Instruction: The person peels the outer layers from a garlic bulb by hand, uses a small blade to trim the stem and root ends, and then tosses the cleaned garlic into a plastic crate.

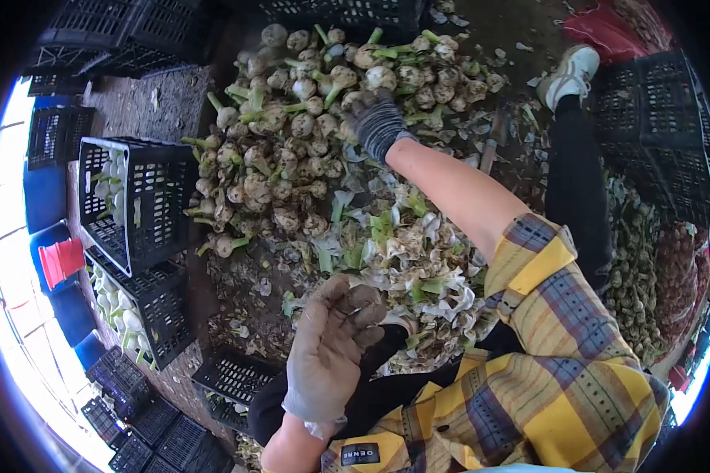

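Observation:
My right hand point(377, 126), in a grey striped glove, stretches out to the large heap of garlic bulbs point(256, 185). Its fingertips curl over a soil-stained garlic bulb point(350, 101) at the heap's near side, and they partly hide it. My left hand point(331, 347), in a thin, dirty pale glove, hangs palm up above my lap. Its fingers are loosely bent and apart, with nothing between them. Under and between the hands lies a litter of garlic skins and leaf scraps point(418, 260).
Black crates point(162, 209) holding white trimmed bulbs stand at left. A small black crate point(237, 378) sits beside my legs. Tall black crates point(647, 110) and a mesh bag point(682, 276) line the right side. A narrow tool point(493, 142) rests on the ground near a person's shoe point(569, 77).

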Available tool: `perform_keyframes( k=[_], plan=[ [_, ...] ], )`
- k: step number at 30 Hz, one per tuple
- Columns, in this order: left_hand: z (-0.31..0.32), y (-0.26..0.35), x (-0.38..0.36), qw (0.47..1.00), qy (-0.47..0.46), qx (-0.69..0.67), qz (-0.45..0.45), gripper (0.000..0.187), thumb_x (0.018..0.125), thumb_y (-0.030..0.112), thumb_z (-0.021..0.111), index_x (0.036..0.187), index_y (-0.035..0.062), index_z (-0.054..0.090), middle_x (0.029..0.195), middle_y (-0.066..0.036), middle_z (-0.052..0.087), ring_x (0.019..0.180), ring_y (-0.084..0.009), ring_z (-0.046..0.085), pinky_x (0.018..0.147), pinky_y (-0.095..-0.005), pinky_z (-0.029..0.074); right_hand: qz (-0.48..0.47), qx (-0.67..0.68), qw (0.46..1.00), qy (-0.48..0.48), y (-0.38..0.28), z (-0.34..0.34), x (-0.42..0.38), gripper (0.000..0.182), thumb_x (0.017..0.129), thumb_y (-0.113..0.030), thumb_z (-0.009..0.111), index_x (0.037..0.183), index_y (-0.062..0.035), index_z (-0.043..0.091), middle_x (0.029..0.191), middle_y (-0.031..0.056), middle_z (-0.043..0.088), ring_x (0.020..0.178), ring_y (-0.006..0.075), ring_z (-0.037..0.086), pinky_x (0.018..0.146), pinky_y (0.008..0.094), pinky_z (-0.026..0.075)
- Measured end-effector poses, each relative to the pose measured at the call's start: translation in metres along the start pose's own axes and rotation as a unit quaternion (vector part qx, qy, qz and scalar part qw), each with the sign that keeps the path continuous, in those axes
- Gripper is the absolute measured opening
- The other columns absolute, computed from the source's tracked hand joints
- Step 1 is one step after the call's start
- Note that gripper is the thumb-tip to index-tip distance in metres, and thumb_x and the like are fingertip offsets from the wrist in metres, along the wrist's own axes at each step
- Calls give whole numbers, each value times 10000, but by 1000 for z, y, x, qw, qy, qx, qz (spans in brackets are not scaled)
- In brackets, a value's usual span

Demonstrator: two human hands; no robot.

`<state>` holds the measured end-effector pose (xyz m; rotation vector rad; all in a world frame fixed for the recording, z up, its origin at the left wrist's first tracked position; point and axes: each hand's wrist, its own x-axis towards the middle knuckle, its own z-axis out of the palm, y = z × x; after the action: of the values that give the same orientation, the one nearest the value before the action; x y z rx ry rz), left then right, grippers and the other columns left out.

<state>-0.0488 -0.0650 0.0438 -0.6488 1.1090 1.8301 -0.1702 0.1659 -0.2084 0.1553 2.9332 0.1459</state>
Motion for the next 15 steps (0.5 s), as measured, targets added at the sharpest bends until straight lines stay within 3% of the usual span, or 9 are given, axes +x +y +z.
perform_keyframes(
  k=[4, 7, 8, 11, 12, 15],
  plan=[
    [-5, 4, -3, 1000, 13, 4, 10, 420, 925, 350, 394, 1222, 60, 457, 1095, -146, 567, 945, -270, 575, 775, -370, 487, 3, 2, 999, -46, 7, 5, 3, 371, 883, -218, 353, 1220, -169, 497, 1159, 129, 559, 1120, 285, 492, 966, 480, 288],
    [-5, 0, -7, 1000, 4, 9, 20, 417, 925, 350, 396, 1216, 59, 461, 1087, -145, 567, 938, -268, 576, 771, -369, 486, 56, 63, 993, -77, 14, -14, -4, 361, 861, -223, 394, 1195, -162, 516, 1159, 128, 558, 1090, 271, 515, 924, 476, 330],
    [-5, -1, -8, 1000, 3, 12, 25, 415, 925, 350, 397, 1213, 59, 463, 1084, -145, 568, 936, -267, 577, 770, -367, 486, 92, 84, 989, -82, 14, -25, -13, 359, 876, -174, 364, 1180, -141, 553, 1197, 101, 552, 1130, 241, 505, 993, 498, 253],
    [-5, -6, -11, 999, -24, 27, 36, 399, 924, 346, 403, 1194, 61, 474, 1064, -134, 575, 927, -252, 579, 771, -364, 484, 40, 80, 992, -88, 21, -14, -30, 337, 859, -153, 384, 1116, -114, 598, 1108, 118, 602, 1054, 256, 557, 922, 489, 353],
    [-4, -8, -11, 998, -29, 31, 42, 389, 924, 343, 405, 1183, 62, 480, 1058, -127, 577, 925, -246, 580, 770, -362, 485, 38, 84, 992, -83, 26, -7, -32, 311, 836, -135, 415, 1055, -89, 631, 1039, 137, 630, 949, 278, 606, 794, 479, 445],
    [-7, -13, -14, 997, -37, 38, 56, 365, 923, 333, 412, 1153, 64, 500, 1042, -108, 585, 917, -230, 582, 767, -355, 486, 112, 111, 987, -7, 35, -24, -60, 289, 814, -118, 442, 1012, -71, 648, 1023, 158, 631, 893, 306, 624, 720, 459, 480]
  ],
)
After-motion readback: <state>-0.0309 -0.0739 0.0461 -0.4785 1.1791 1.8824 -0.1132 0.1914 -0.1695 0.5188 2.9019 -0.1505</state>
